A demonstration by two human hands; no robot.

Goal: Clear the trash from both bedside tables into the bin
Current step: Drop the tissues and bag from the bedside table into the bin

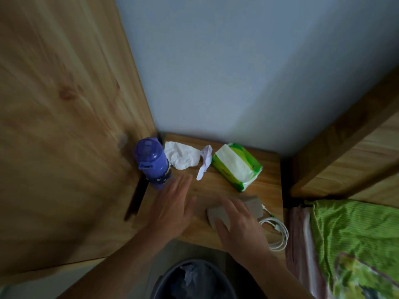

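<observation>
Seen from the head camera, a small wooden bedside table (267,169) stands in a corner between a pine panel and a pale wall, with a dark round bin (194,281) on the floor just in front of it; crumpled paper already lies inside the bin. On the table's far side rest a crumpled white tissue (182,155) and, just beside it, a twisted strip of white paper (205,161). A purple lidded drinking bottle (153,162) stands upright at the far left, and a green soft pack of tissues (236,166) lies to the right. At the near right edge sits a flattened grey-brown cardboard tube (248,203), with a coiled white charging cable (278,234) just beyond it.

The left hand (172,208) hovers flat above the table near the bottle, fingers extended and close together, holding nothing. The right hand (239,223) is curled over the cardboard tube, fingers spread across its top; whether they have closed on it cannot be told through the motion blur.

Judged from this arrangement, the tissue and paper strip remain to be cleared. A reach toward the tissue could knock the upright bottle over, and lifting the tube could drag the cable off the edge. The tissue pack could be mistaken for trash.
</observation>
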